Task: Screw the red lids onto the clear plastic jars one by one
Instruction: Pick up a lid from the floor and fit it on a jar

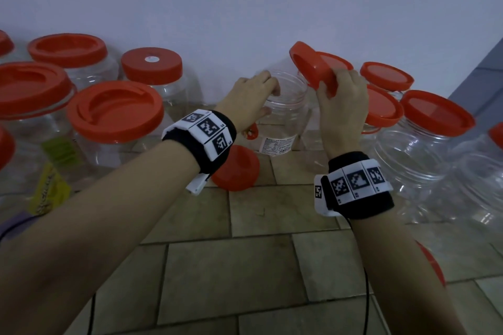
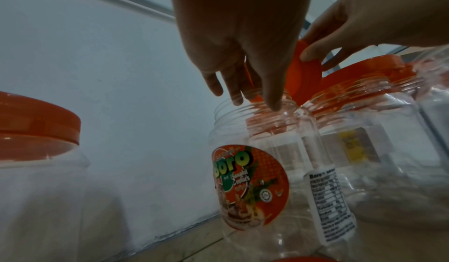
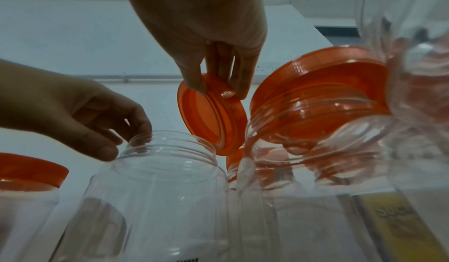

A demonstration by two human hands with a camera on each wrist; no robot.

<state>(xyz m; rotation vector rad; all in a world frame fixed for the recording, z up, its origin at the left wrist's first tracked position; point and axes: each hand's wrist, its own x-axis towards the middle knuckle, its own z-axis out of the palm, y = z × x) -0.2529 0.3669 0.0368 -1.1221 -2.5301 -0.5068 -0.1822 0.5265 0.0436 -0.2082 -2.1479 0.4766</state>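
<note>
An open clear plastic jar [image 1: 285,114] [image 2: 262,170] [image 3: 157,189] stands on the tiled floor by the wall. My left hand [image 1: 255,95] [image 2: 243,70] [image 3: 97,122] holds its threaded neck, fingers over the rim and thumb against the side. My right hand [image 1: 340,100] [image 3: 213,70] grips a red lid [image 1: 313,68] [image 2: 301,74] [image 3: 211,114] by its edge, tilted steeply, just above and to the right of the jar's mouth. Thumb and fingers pinch the lid's rim.
Several lidded jars [image 1: 114,117] crowd the left. Several more jars [image 1: 424,139] with red lids lean at the right. A loose red lid [image 1: 236,168] lies on the floor under my left wrist. The wall [image 1: 245,8] is right behind the jars.
</note>
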